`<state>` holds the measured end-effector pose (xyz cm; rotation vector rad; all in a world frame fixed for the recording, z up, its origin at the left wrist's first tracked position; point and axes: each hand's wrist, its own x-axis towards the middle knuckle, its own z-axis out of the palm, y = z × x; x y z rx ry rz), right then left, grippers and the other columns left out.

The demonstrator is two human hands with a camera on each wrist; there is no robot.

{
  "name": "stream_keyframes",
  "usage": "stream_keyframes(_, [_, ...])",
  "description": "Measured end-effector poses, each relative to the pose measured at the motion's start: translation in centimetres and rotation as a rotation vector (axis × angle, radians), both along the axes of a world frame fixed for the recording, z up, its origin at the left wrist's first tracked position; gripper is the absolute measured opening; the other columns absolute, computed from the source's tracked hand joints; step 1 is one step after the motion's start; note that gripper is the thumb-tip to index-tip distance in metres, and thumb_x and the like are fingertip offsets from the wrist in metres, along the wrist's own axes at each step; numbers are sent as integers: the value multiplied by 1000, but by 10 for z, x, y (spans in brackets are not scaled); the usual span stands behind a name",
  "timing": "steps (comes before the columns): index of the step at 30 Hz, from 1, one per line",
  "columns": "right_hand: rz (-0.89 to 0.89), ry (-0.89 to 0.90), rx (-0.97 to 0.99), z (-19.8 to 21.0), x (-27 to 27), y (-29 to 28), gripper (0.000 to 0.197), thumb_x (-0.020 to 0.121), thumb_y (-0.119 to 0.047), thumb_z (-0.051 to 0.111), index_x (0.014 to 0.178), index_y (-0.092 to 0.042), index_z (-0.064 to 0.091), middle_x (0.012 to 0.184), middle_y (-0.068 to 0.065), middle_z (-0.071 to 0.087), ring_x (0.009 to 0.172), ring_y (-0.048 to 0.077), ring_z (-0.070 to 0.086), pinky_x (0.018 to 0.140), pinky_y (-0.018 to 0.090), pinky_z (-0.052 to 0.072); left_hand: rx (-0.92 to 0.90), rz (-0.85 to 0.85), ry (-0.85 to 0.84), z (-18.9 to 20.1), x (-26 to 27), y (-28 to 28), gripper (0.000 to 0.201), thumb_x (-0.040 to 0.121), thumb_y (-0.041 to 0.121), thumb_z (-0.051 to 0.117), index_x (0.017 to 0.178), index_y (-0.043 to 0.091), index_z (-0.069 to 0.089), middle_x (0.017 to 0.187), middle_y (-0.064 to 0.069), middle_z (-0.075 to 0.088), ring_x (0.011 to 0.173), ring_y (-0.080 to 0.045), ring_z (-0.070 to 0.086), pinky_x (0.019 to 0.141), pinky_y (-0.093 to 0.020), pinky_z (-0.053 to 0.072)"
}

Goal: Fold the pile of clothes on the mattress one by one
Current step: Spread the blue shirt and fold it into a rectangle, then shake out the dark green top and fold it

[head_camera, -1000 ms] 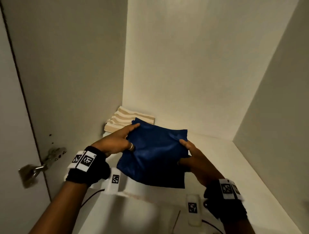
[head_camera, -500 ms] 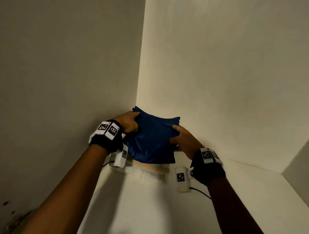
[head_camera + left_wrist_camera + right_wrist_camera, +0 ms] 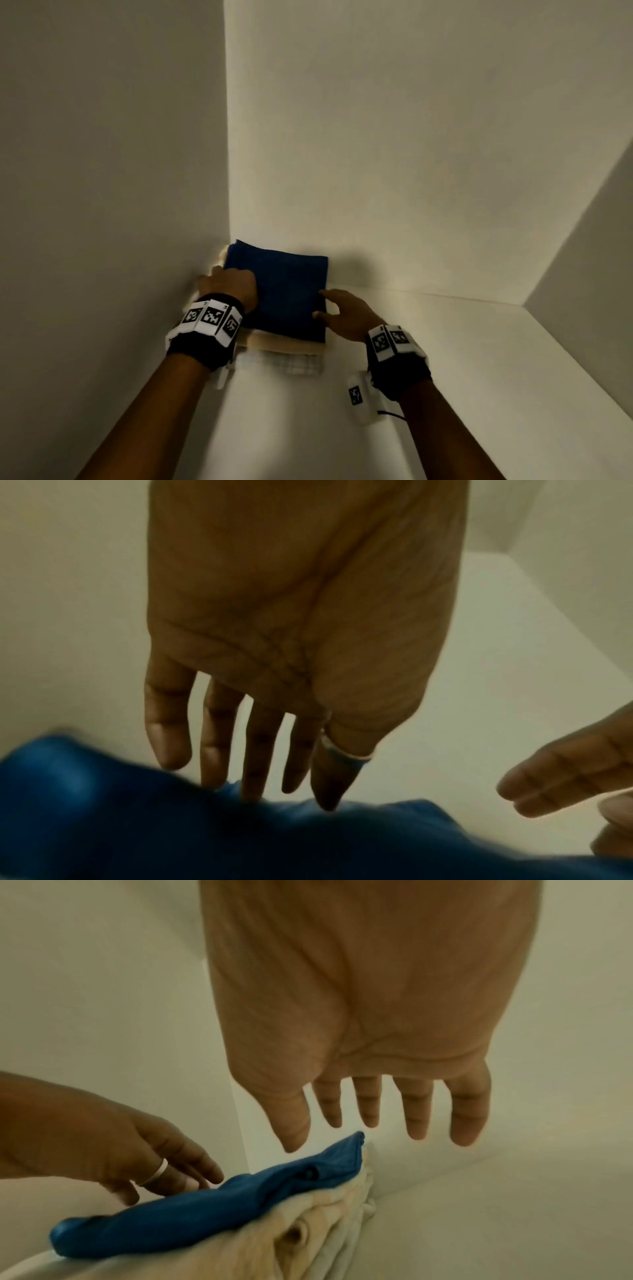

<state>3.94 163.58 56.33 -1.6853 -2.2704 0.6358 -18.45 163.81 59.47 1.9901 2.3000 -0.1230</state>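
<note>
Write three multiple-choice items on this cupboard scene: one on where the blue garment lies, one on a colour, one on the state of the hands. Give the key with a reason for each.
1. Where does the folded blue garment lie?
A. On top of a stack of folded cloths in the back left corner of the shelf
B. Hanging from a rail
C. Alone against the right wall

2. What colour is the cloth directly under it?
A. Red
B. Cream
C. Black

3. How is the right hand?
A. Clenched in a fist round the garment
B. Open, fingers straight
C. Out of view

Key: 
1 A, the head view shows it on the pile in the corner. 
2 B, the cream cloth shows beneath the blue in the right wrist view. 
3 B, the right wrist view shows straight, spread fingers gripping nothing; the left hand rests flat on the garment.
</note>
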Motion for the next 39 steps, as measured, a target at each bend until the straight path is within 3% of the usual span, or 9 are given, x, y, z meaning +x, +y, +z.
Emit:
stream_keyframes(5, [-225,213,162,29,50,-65,60,98,-42,58,152,-23,38,155,-1,40,140,19,40,116,30,30,183,-201,-113,32,47,-31,47,101,46,47,134,13,49,139,-12,53,130,-35,46,103,-45,44])
stream_keyframes(11, [-513,412,227,43,147,-234,44,95,-38,64,136,-24,56,130,-4,62,110,14,63,96,26,48,250,-600,-316,49,193,-127,47,96,57,49,130,26,55,124,6,66,119,-25,57,99,-40,47])
stream_keyframes(16, [-820,443,332,6,218,-457,36,96,-35,62,130,-25,60,106,-11,69,95,4,67,91,25,53,142,-936,-513,13,312,-316,43,93,62,50,127,36,56,115,18,68,117,-16,60,92,-33,46])
stream_keyframes(21, [-1133,442,328,-48,238,-715,33,95,-37,63,127,-25,62,101,-10,71,92,3,68,85,24,56,-158,-1249,-558,-63,384,-542,41,90,63,56,120,36,61,112,13,68,107,-14,63,90,-31,48])
stream_keyframes(25, [-1485,409,327,-92,208,-926,32,96,-36,62,125,-24,64,111,-8,72,99,4,67,92,25,54,-433,-1591,-419,-110,415,-732,40,87,65,56,111,35,65,101,14,66,101,-13,62,87,-30,49])
stream_keyframes(29, [-1857,449,359,-131,147,-1099,25,95,-31,65,117,-20,70,107,-6,74,96,5,68,89,19,51,-631,-1862,-317,-154,422,-903,59,63,79,47,99,38,69,99,18,70,96,-6,64,89,-29,51])
stream_keyframes(33, [-2209,493,399,-173,67,-1240,20,93,-31,67,108,-20,72,98,-9,74,90,4,67,88,24,53,-938,-2042,-184,-200,389,-1059,18,89,48,67,90,31,65,69,16,61,64,8,52,63,-12,41])
stream_keyframes(35, [-2320,503,412,-193,30,-1302,15,90,-39,64,100,-28,69,85,-15,68,81,2,64,82,26,52,-1059,-2127,-124,-229,369,-1129,13,92,34,68,84,25,64,53,20,56,55,9,44,59,-14,38])
stream_keyframes(39, [-2587,506,373,-221,-48,-1400,10,92,-37,62,92,-29,68,76,-15,62,73,1,58,76,25,47,-1217,-2232,93,-303,340,-1240,26,89,32,67,63,28,63,66,7,70,57,9,50,66,-20,47])
